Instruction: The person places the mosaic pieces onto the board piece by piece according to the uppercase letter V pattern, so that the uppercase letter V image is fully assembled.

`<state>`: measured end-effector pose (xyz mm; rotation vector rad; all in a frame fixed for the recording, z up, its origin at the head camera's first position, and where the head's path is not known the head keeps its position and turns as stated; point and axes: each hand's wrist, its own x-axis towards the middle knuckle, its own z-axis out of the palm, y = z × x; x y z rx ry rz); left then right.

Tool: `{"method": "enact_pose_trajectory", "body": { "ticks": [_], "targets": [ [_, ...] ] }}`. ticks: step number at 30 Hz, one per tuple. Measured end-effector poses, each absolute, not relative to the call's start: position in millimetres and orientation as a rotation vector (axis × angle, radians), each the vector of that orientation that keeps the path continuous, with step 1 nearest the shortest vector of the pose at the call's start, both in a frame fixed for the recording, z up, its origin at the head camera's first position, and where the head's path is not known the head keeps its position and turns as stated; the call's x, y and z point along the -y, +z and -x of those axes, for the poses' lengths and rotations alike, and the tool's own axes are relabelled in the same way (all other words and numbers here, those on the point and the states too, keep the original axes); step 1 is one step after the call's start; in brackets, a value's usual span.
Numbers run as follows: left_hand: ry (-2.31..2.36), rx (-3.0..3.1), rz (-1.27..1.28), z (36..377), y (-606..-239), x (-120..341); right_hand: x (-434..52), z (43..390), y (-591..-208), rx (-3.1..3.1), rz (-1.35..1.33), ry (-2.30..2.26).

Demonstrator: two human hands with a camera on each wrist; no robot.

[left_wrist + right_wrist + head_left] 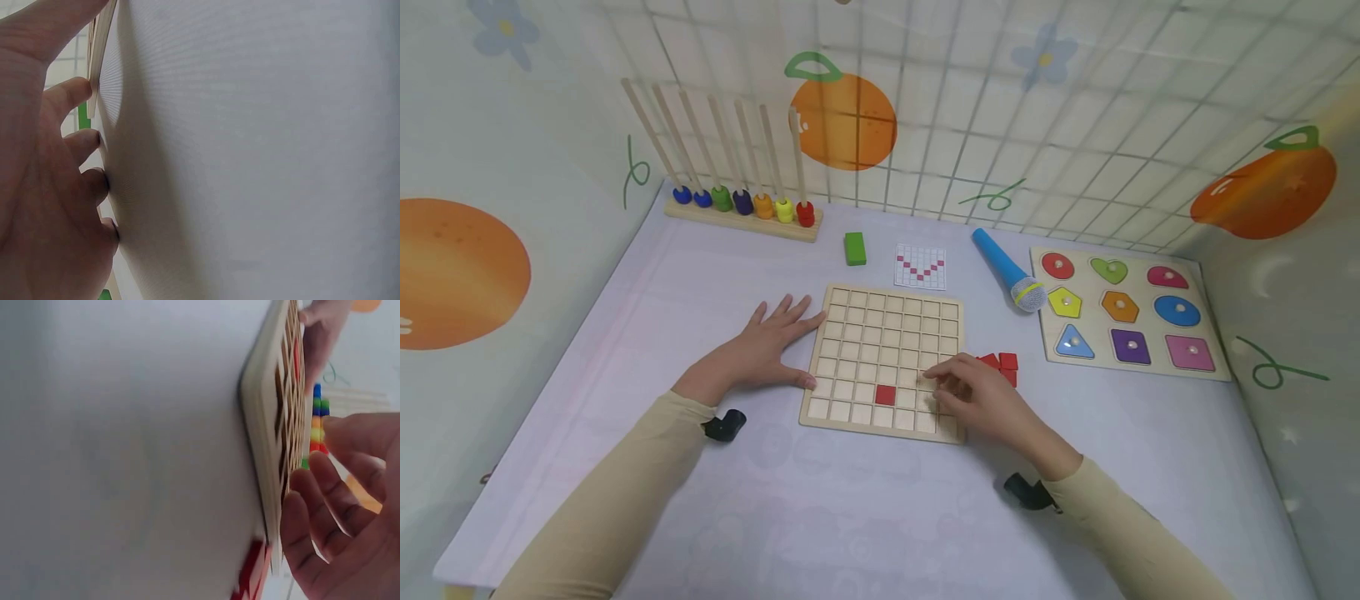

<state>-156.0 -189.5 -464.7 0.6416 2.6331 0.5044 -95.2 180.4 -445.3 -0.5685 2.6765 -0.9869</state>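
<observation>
Two hands work at the square wooden grid board (883,332), which lies flat on the white table (820,517) with its rows running straight across. Left hand (767,346) is spread flat, fingers straight, pressing against the board's left edge. Right hand (981,400) hovers over the lower right cells, fingers loosely curled; whether they pinch anything cannot be told. One red square tile (885,394) sits in a cell; more red tiles (1003,364) lie just beside the board's right edge.

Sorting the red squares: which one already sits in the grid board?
The lone red square in the grid board; the other red squares lie off its right edge.
</observation>
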Motion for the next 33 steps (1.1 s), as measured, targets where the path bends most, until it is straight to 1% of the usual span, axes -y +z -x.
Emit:
{"method": "enact_pose_trajectory", "body": {
  "ticks": [17,33],
  "targets": [
    [0.501,-2.636,-0.639,155.6,-464.9,189.4,-230.3,102.5,-450.8,-2.804,0.466,-0.892],
    [0.501,-2.629,-0.634,155.8,-463.3,189.1,-237.1,103.3,-456.2,-2.825,0.445,-0.745]
  ]
}}
